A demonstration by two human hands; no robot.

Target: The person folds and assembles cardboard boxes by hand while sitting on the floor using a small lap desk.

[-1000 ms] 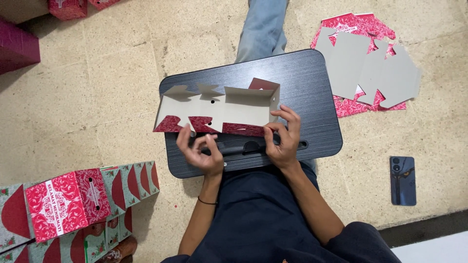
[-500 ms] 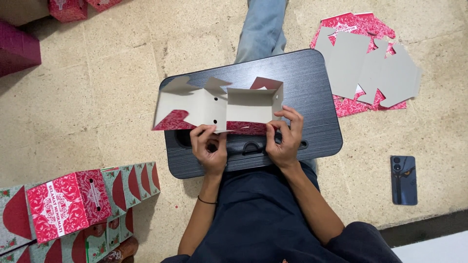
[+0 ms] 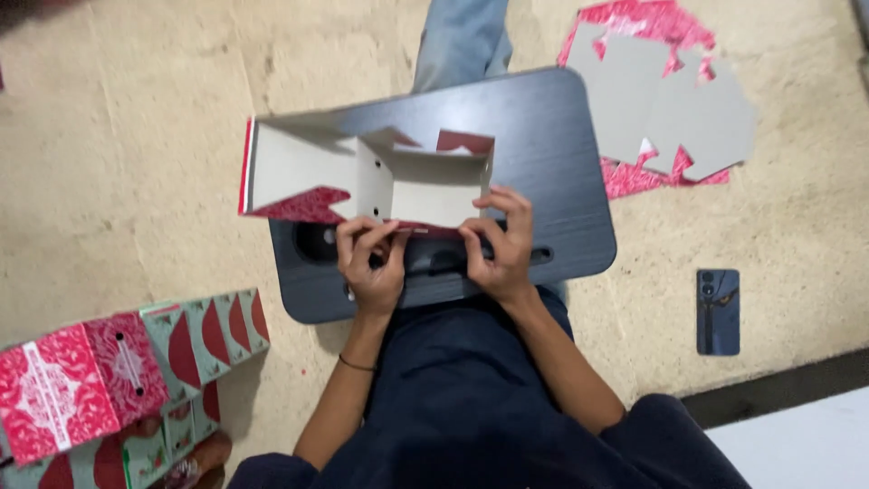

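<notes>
A half-folded cardboard box [image 3: 398,181], grey inside and red-patterned outside, stands open on a dark lap tray [image 3: 552,163]. Its left flap sticks out past the tray's left edge. My left hand [image 3: 369,263] pinches the box's near wall at the lower left. At the lower right my right hand [image 3: 498,244] grips the same wall, fingers curled over its edge. Both hands rest against the tray's near side, above my dark trousers.
A stack of flat unfolded box blanks [image 3: 661,100] lies on the beige floor at the upper right. Finished red and green boxes [image 3: 127,380] are piled at the lower left. A dark phone [image 3: 718,311] lies on the floor to the right.
The box has been raised and opened up, its left flap now swung out past the tray. My left hand has moved from below the box onto its near wall.
</notes>
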